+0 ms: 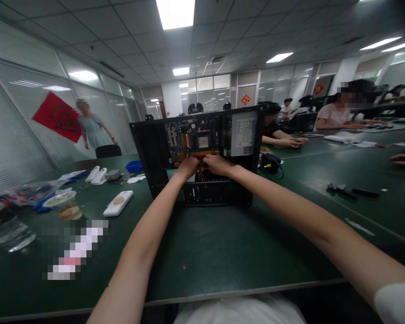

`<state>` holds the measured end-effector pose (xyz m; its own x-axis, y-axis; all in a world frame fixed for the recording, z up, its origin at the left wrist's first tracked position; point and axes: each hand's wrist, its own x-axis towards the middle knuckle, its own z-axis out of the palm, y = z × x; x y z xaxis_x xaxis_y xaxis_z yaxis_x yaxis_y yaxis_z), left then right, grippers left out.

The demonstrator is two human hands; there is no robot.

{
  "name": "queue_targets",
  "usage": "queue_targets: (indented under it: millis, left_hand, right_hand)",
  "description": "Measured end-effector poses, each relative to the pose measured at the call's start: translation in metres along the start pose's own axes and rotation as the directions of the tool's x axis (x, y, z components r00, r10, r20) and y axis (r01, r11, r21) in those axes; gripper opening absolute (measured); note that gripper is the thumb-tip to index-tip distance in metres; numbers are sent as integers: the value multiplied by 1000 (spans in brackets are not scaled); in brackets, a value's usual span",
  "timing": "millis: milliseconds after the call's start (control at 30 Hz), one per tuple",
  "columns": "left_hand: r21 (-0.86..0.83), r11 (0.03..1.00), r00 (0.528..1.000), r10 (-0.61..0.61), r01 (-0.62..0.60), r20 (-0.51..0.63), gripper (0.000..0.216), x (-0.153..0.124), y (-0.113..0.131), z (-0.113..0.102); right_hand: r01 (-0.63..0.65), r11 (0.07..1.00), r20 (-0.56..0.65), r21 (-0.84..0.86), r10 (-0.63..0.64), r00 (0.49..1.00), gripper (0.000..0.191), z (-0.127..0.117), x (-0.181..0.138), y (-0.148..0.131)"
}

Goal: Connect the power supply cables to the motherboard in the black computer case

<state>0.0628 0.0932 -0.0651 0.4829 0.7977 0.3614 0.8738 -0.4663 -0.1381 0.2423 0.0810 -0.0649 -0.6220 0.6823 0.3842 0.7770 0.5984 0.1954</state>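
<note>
A black computer case (148,148) stands open-sided on the green table in front of me. Inside it a motherboard (192,135) faces me, with a silver square (203,142) at its middle and a labelled power supply (242,134) to its right. Both my hands reach into the case at the board's lower edge, by the orange slots (207,153). My left hand (189,167) and my right hand (218,164) are close together, fingers bent and pressed inward. What lies between the fingertips is hidden. Red and dark cables (204,174) hang just below them.
On the left are a water bottle (8,227), a lidded cup (67,204), a white box-like object (119,203), and a blue tray (134,167). Black pieces (342,191) lie on the right. Behind the case sits a black cabled item (271,163). Other people sit at tables further back.
</note>
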Motion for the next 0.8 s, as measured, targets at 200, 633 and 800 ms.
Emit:
queue_targets:
  millis: [200, 633, 800]
  left_hand:
    - [-13, 1000, 1000, 18, -19, -20, 28, -2, 0, 1]
    - [-4, 1000, 999, 11, -11, -31, 27, -2, -2, 2]
    - [-5, 1000, 999, 18, -18, -33, 28, -2, -2, 3]
  right_hand:
    - [-32, 999, -6, -20, 32, 999, 24, 5, 7, 1]
    - [-53, 997, 20, -55, 54, 998, 27, 3, 2, -1]
    - [-34, 997, 28, -62, 36, 999, 29, 4, 3, -1]
